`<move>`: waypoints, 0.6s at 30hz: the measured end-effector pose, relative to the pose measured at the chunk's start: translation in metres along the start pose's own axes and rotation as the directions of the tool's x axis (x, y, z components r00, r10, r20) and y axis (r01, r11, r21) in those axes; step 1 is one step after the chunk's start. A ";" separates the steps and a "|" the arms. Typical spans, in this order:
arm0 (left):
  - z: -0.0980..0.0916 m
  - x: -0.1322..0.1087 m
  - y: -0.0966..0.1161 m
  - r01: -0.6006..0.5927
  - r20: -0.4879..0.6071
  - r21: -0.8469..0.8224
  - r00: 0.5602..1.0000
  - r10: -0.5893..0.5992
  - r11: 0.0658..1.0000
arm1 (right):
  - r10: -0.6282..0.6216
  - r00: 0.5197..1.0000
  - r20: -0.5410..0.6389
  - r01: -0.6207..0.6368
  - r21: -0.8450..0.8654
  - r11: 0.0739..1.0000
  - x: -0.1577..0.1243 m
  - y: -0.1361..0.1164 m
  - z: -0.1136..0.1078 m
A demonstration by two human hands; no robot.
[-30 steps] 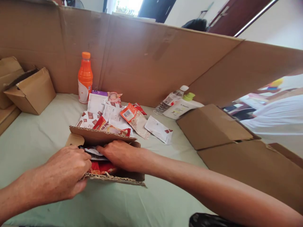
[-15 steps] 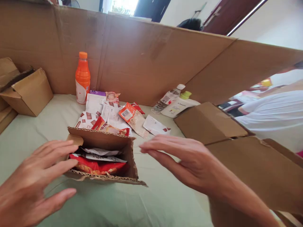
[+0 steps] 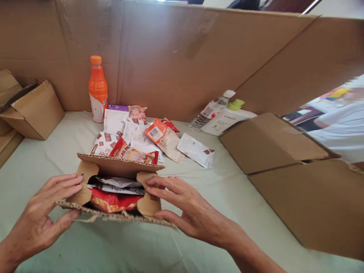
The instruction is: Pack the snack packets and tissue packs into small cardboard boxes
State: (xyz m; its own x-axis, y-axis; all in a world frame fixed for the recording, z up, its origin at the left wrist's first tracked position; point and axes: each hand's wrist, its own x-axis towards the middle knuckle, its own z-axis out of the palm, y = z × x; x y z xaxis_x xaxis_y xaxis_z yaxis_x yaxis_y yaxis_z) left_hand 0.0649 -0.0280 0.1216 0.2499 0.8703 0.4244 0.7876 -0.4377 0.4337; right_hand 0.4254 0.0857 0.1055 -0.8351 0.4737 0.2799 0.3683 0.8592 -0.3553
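Observation:
In the head view, a small cardboard box (image 3: pixel 121 163) stands with its top open and its flaps raised. Inside lie a red snack packet (image 3: pixel 113 201) and white sachets (image 3: pixel 119 187), stacked side by side. The fingers of my left hand (image 3: pixel 45 212) rest on the left side flap (image 3: pixel 82 182), folded inward, with the thumb by the front flap. On the right side flap (image 3: pixel 146 204), also bent inward, the fingers of my right hand (image 3: pixel 184 204) press down, and the thumb touches the front flap (image 3: pixel 119 217). Both hands hold the box between them.
Behind the box lies a pile of sachets (image 3: pixel 139 136) beside an orange bottle (image 3: pixel 98 91). A clear bottle (image 3: pixel 209 113) and a white pump bottle (image 3: pixel 227 121) lean farther right. Cardboard boxes stand left (image 3: pixel 42 113) and right (image 3: pixel 307 204). A tall cardboard panel (image 3: pixel 170 64) runs behind.
My right hand has come left and down onto the box's right side flap, which is now folded inward. My left hand has settled onto the left flap. The view has tilted down.

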 end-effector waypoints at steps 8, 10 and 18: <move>0.014 0.004 0.008 0.164 -0.103 0.030 0.982 -0.161 0.986 | 0.078 0.895 -0.440 -0.056 0.062 0.996 0.013 0.000 -0.015; 0.021 -0.001 0.008 0.281 -0.151 0.001 0.949 -0.277 0.960 | 0.040 0.927 -0.373 -0.009 0.086 0.996 0.018 0.000 -0.008; 0.029 -0.006 -0.001 0.192 -0.131 0.100 0.975 -0.178 0.976 | -0.088 0.968 -0.233 0.087 -0.015 0.996 -0.002 -0.006 0.048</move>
State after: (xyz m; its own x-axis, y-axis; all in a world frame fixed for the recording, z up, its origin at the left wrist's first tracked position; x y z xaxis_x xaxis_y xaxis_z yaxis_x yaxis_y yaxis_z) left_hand 0.0785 -0.0264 0.0957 0.0294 0.8973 0.4405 0.8735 -0.2373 0.4251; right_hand 0.4054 0.0702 0.0644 -0.7459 0.4281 0.5103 0.3000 0.8999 -0.3164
